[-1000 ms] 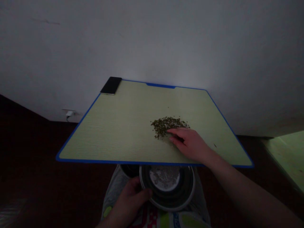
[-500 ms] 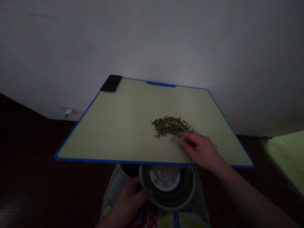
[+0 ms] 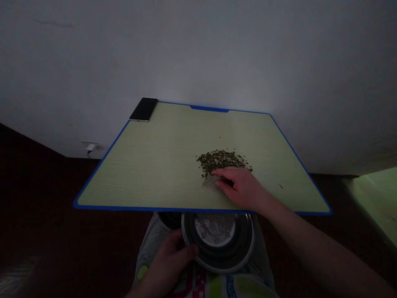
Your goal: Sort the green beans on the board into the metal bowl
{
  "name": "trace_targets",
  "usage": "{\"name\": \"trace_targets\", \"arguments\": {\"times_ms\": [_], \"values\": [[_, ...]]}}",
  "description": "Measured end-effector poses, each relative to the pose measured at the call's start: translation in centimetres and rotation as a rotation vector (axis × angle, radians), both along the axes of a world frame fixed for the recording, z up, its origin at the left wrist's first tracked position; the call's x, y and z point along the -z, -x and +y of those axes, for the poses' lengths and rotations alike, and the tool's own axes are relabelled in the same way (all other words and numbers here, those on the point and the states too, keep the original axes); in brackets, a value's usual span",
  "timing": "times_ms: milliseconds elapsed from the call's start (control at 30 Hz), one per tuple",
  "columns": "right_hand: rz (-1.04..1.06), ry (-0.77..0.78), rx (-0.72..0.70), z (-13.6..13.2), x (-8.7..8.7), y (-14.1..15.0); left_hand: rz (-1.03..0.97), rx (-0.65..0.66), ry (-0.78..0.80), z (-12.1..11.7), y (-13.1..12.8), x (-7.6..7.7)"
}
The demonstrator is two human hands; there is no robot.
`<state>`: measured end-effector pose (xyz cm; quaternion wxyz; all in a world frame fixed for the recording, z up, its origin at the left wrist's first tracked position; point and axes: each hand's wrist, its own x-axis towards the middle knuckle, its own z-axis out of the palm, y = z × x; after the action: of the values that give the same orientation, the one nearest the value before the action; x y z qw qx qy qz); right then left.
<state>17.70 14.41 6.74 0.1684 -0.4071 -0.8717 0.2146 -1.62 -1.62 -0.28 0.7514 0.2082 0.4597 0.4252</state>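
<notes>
Greenish-brown seeds (image 3: 221,160) lie in a loose heap, and the right hand (image 3: 240,186) has just slid back left, fingers curled, pinching a clear curved plastic scraper (image 3: 211,182) against the heap's near edge. Just below the pale green, blue-edged worktop (image 3: 139,178), the left hand (image 3: 170,260) grips the rim of a steel bowl (image 3: 218,244). A black phone (image 3: 143,109) sits at the worktop's far corner.
</notes>
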Motion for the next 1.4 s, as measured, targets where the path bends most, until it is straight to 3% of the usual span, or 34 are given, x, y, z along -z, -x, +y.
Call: {"name": "trace_targets", "arguments": {"times_ms": [367, 667, 833, 1000, 1233, 1400], "values": [[0.011, 0.116, -0.206, -1.3, -0.2, 0.2, 0.032, 0.004, 0.001, 0.3, -0.1, -0.4], [-0.001, 0.224, -0.131, -1.5, -0.5, -0.1, -0.011, -0.009, 0.019, 0.1, -0.2, -0.2], [0.030, 0.179, -0.141, -2.0, -0.2, -0.4, -0.011, -0.005, -0.009, 0.3, -0.1, -0.2], [0.022, 0.136, -0.268, -2.7, 0.1, -1.2, -0.010, 0.000, -0.003, 0.3, -0.1, -0.2], [0.084, 0.050, -0.026, -2.1, -0.1, -2.5, -0.003, -0.003, 0.022, 0.5, -0.2, -0.8], [0.099, 0.027, 0.104, -2.3, 0.3, -4.1, -0.010, 0.005, 0.005, 0.3, 0.0, -0.4]]}}
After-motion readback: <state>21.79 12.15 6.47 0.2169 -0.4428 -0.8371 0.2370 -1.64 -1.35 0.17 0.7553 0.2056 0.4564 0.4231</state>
